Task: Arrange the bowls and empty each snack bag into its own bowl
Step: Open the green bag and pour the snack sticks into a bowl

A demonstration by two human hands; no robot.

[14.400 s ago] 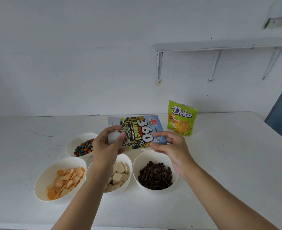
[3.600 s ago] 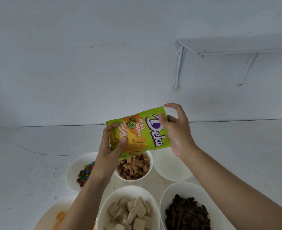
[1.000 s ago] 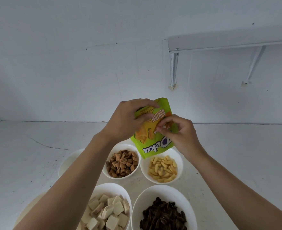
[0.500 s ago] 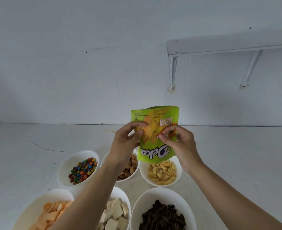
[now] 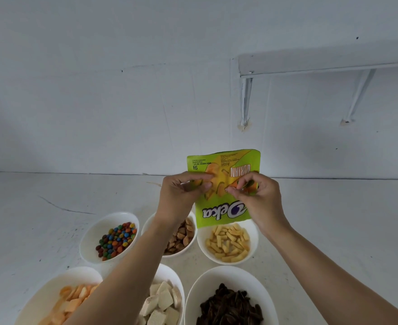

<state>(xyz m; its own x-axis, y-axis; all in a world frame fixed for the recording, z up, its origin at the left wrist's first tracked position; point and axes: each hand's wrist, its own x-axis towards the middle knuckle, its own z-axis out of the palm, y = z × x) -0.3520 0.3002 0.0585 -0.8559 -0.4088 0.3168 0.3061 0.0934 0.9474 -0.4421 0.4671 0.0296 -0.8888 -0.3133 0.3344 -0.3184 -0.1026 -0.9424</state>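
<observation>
Fingers: fingers of the left hand and the right hand pinch the green bag at its middle, upside down, mouth toward the bowl of yellow sticks.
Nearest bowls: dark seeds, pale squares and orange chips at the table's front edge.
Middle row: coloured candies, brown bites, then the yellow sticks just beneath the bag.
Risk: I'd say a hard shake could fling leftover sticks past the rim or into the brown bites touching beside it.
Writing: "Deka" and "DURIAN", inverted; the small print is too fine to read.
Far: white wall, bracketed shelf.
</observation>
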